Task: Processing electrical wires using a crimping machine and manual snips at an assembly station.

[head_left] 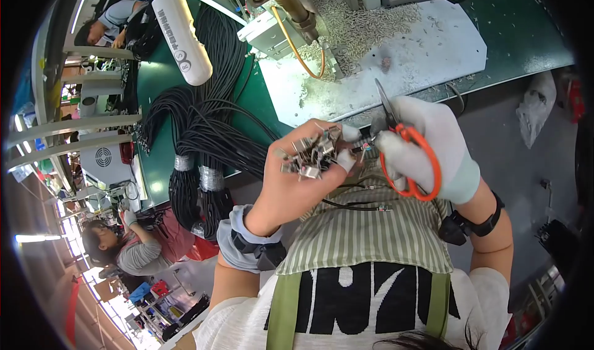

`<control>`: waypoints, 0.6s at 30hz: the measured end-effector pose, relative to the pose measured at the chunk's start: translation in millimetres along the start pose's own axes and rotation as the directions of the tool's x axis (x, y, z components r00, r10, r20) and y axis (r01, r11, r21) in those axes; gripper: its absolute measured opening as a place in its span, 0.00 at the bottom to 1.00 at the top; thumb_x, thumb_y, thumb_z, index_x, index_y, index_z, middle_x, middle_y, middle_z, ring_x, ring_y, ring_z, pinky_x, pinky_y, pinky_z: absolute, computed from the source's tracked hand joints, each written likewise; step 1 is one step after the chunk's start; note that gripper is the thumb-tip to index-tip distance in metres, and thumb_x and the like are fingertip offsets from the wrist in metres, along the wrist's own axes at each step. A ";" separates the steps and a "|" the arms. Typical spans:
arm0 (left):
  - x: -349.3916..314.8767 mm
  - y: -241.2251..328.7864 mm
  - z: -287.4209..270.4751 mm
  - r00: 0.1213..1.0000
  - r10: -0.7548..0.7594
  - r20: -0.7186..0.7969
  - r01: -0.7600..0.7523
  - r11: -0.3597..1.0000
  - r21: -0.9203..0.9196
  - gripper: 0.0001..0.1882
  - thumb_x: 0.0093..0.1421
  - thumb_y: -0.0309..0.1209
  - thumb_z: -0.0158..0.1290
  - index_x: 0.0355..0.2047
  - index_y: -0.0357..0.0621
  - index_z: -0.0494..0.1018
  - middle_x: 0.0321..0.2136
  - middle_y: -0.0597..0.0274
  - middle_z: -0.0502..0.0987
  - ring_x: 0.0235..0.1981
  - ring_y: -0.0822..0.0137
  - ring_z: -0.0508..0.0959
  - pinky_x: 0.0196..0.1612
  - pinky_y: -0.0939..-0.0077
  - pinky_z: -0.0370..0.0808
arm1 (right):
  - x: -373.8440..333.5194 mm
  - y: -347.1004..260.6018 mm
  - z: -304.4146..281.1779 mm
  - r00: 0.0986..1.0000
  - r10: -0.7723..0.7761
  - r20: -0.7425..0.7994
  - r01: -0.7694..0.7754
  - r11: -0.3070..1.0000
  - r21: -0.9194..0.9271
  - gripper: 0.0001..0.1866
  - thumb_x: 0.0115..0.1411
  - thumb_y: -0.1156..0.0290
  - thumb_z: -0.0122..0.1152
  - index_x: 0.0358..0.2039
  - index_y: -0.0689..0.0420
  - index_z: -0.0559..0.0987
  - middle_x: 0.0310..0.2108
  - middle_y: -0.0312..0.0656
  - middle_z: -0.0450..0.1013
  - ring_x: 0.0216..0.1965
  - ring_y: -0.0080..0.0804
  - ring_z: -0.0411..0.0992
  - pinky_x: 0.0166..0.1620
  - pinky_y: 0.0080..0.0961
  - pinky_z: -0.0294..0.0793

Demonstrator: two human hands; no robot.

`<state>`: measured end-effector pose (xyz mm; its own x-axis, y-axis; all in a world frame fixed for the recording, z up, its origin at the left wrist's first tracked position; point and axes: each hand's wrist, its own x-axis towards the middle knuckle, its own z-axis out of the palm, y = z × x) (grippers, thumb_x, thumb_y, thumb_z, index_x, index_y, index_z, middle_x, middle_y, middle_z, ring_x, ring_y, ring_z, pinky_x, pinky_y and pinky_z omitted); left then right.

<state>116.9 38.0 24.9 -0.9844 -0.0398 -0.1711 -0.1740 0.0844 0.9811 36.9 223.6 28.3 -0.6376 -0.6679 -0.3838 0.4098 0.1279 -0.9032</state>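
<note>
- Metal clips [311,154], small and silvery, sit bunched in the left hand [291,183].
- Gloved right hand [427,149] grips orange-handled scissors [405,146], blades up.

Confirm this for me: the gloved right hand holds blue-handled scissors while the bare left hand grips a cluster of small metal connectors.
One detail is off. In the head view the scissors in the gloved right hand have orange handles, not blue. The rest stands: the bare left hand grips a cluster of small metal connectors.
</note>
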 end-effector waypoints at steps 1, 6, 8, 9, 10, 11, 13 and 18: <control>1.3 4.1 3.6 0.989 -0.146 -0.027 0.139 0.975 -0.174 0.09 0.50 0.19 0.57 0.33 0.34 0.72 0.27 0.69 0.76 0.28 0.82 0.72 0.31 0.85 0.69 | -1.2 6.1 4.4 0.978 -0.181 -0.103 0.156 0.964 -0.216 0.09 0.55 0.68 0.57 0.25 0.62 0.72 0.13 0.43 0.67 0.13 0.29 0.69 0.19 0.22 0.67; 11.2 0.9 12.2 0.989 -0.060 -0.138 0.050 0.996 -0.077 0.09 0.49 0.19 0.57 0.32 0.34 0.72 0.27 0.68 0.76 0.29 0.82 0.72 0.32 0.85 0.69 | -2.0 15.4 1.9 0.591 -0.807 -0.025 0.377 0.303 -0.875 0.07 0.52 0.72 0.59 0.30 0.61 0.74 0.15 0.42 0.68 0.17 0.33 0.71 0.22 0.24 0.69; 12.9 -0.3 15.7 0.981 0.033 -0.192 -0.032 0.999 0.010 0.10 0.48 0.19 0.58 0.33 0.34 0.72 0.27 0.68 0.76 0.28 0.83 0.71 0.32 0.86 0.69 | -3.1 19.1 1.3 0.468 -0.879 0.087 0.337 0.086 -0.938 0.08 0.51 0.73 0.59 0.32 0.60 0.74 0.16 0.42 0.69 0.19 0.34 0.73 0.24 0.24 0.70; 13.9 -1.5 18.0 0.974 0.080 -0.213 -0.071 0.996 0.053 0.11 0.48 0.19 0.58 0.33 0.35 0.71 0.27 0.69 0.76 0.28 0.83 0.71 0.32 0.86 0.68 | -7.2 25.9 5.4 0.564 -0.824 0.052 0.311 0.153 -0.938 0.08 0.50 0.73 0.60 0.31 0.60 0.75 0.16 0.42 0.69 0.18 0.35 0.72 0.24 0.25 0.70; 15.1 -3.6 20.0 0.975 0.078 -0.210 -0.068 0.996 0.054 0.11 0.48 0.19 0.58 0.33 0.35 0.71 0.27 0.69 0.76 0.28 0.83 0.71 0.32 0.86 0.68 | -10.7 30.6 10.3 0.653 -0.757 0.018 0.278 0.218 -0.935 0.07 0.50 0.73 0.60 0.31 0.60 0.75 0.16 0.42 0.69 0.18 0.37 0.72 0.24 0.25 0.70; 16.3 -6.5 21.8 0.972 0.111 -0.209 -0.097 0.992 0.077 0.12 0.47 0.19 0.58 0.33 0.35 0.71 0.26 0.69 0.75 0.28 0.83 0.71 0.32 0.86 0.68 | -12.3 33.4 12.1 0.734 -0.679 -0.014 0.240 0.278 -0.930 0.07 0.50 0.73 0.61 0.30 0.60 0.75 0.16 0.41 0.69 0.18 0.39 0.71 0.23 0.26 0.69; 18.4 -10.3 24.3 0.962 0.179 -0.206 -0.156 0.980 0.124 0.13 0.46 0.19 0.59 0.32 0.36 0.70 0.25 0.70 0.75 0.28 0.83 0.71 0.32 0.86 0.68 | -13.9 33.4 9.4 0.766 -0.641 -0.056 0.289 0.420 -0.860 0.07 0.50 0.73 0.61 0.30 0.60 0.75 0.15 0.42 0.69 0.17 0.39 0.71 0.23 0.27 0.69; 17.0 -4.1 20.3 0.920 0.390 -0.026 -0.353 0.858 0.373 0.14 0.44 0.19 0.60 0.31 0.36 0.69 0.25 0.71 0.74 0.27 0.84 0.70 0.32 0.87 0.68 | -12.3 33.3 5.8 0.826 -0.556 -0.093 0.389 0.681 -0.620 0.06 0.50 0.75 0.60 0.29 0.59 0.75 0.14 0.43 0.67 0.15 0.38 0.70 0.20 0.28 0.67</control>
<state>100.4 57.2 16.1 -0.9732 -0.0300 0.2278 0.1892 0.4578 0.8687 62.2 231.9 4.0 -0.8152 -0.5545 0.1672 -0.3734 0.2825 -0.8836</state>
